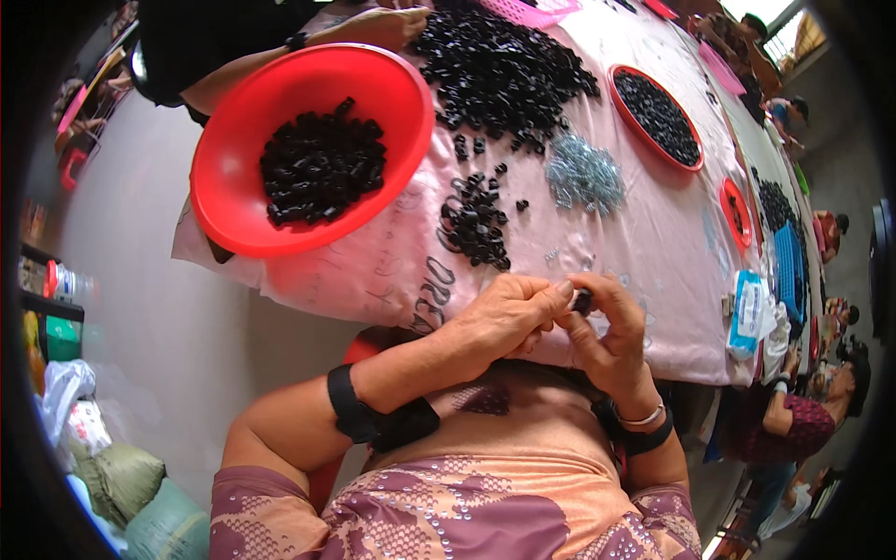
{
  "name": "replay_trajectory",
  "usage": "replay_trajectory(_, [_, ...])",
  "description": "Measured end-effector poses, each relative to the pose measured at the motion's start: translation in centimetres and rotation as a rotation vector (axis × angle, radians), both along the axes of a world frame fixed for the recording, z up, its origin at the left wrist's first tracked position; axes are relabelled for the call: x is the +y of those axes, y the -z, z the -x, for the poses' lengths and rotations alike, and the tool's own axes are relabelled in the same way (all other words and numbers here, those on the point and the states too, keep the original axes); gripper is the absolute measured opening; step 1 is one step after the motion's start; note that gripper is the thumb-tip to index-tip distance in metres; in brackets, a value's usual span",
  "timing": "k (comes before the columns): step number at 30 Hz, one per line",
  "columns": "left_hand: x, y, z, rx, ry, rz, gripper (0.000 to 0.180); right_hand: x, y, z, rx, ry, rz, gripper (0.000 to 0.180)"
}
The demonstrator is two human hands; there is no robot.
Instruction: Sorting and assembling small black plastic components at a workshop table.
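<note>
A long table (653, 233) under a pale pink cloth is carrying a large heap of black parts (504, 65). A red basin (233, 187) of the same parts is sitting at its near edge. The left hand (504, 313) and right hand (611, 327) are meeting at the table edge, fingertips pinching one small black part (582, 301) between them

— What's carrying everything?

— I see a long table (653, 252) under a pink cloth (392, 271). Directly on it: a big red basin (233, 177) at the near corner, a heap of black parts (504, 65), a small black pile (476, 224), silvery bits (583, 173), a red tray (621, 84).
</note>
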State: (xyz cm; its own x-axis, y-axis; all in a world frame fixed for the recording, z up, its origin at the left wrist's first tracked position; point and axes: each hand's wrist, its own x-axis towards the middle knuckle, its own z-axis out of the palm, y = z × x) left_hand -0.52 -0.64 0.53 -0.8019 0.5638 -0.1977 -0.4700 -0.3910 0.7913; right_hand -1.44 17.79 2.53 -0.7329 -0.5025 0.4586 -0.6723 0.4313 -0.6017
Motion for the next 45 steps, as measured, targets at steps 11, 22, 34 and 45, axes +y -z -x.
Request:
replay_trajectory(11, [1.1,0.2,-0.4,0.788,0.145,0.642,0.016,-5.1,-4.9,6.4,-0.163,0.019,-0.269,0.027])
replay_trajectory(22, [0.7,0.5,-1.0,0.824,0.062,0.604,0.011,-9.8,-6.9,11.4,-0.04,-0.182,0.031,0.017])
replay_trajectory(34, [0.9,0.7,-1.0,0.853,0.087,0.586,0.022,-2.0,-0.5,8.0,-0.066,-0.039,-0.338,0.009])
replay_trajectory(45, [0.9,0.2,-1.1,0.881,0.16,0.716,0.014,2.0,-0.4,5.6,-0.244,0.182,-0.252,0.013])
